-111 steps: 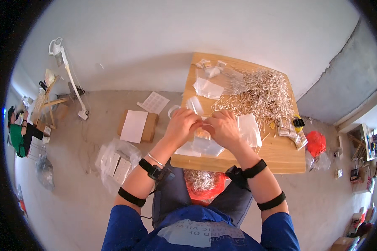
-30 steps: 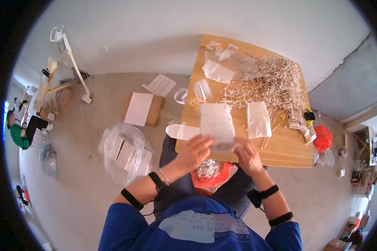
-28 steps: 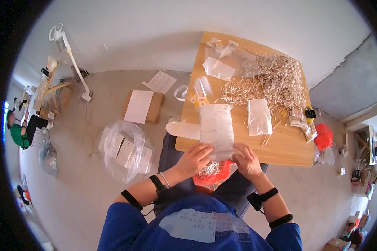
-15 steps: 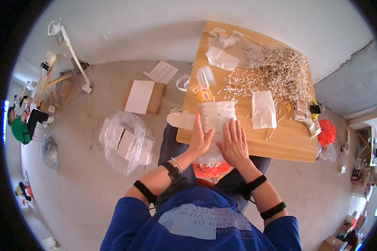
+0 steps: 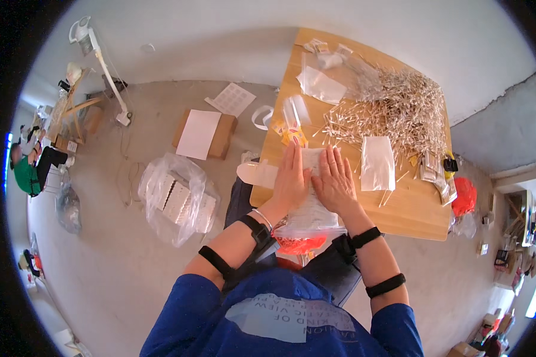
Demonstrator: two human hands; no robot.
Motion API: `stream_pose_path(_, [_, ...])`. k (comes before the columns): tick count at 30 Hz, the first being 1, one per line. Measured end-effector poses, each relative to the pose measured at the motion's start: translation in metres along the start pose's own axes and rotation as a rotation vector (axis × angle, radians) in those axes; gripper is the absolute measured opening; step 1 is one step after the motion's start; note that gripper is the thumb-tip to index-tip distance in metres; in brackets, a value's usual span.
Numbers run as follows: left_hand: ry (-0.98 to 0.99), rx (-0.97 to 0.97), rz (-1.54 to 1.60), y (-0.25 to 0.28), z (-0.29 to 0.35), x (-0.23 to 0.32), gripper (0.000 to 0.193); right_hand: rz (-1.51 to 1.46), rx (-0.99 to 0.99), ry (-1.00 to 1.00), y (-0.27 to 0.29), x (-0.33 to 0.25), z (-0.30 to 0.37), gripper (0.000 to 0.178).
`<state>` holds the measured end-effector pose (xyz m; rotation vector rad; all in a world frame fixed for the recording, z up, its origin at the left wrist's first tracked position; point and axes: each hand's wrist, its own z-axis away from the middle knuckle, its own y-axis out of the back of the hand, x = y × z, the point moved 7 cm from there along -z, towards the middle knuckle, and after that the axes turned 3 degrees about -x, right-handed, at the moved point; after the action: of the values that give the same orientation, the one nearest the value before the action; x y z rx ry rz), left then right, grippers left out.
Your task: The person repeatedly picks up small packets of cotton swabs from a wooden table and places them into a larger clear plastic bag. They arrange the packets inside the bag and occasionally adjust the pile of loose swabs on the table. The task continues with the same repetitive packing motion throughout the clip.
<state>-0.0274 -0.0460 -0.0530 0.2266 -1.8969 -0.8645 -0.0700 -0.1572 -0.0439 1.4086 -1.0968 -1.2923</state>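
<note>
Both palms flat on a clear plastic bag at the near edge of the counter.

Keep your left hand [image 5: 290,177] and right hand [image 5: 335,181] spread, fingers open and gripping nothing, and smooth the clear bag [image 5: 311,209] outward from its middle so it lies even on the counter [image 5: 412,211]. Beyond lie another bag [image 5: 377,163] and a heap of pale sticks [image 5: 393,107]. The bag's contents and the red thing [image 5: 298,244] under its overhang are hard to make out.
</note>
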Motion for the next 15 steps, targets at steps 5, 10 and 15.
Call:
stream_pose_path(5, [0.031,-0.026,-0.199,-0.001,-0.003,0.001,0.067,0.012,-0.06,-0.032,-0.004,0.003,-0.006,0.066])
stream_pose_path(10, [-0.104,-0.02,-0.375,0.003,-0.003,0.019,0.066,0.021,-0.002,-0.015,-0.003,0.008,-0.001,0.066])
stream_pose_path(15, [-0.142,-0.062,-0.387,-0.002,-0.012,0.01,0.064,-0.012,-0.06,-0.013,-0.001,0.009,-0.008,0.065])
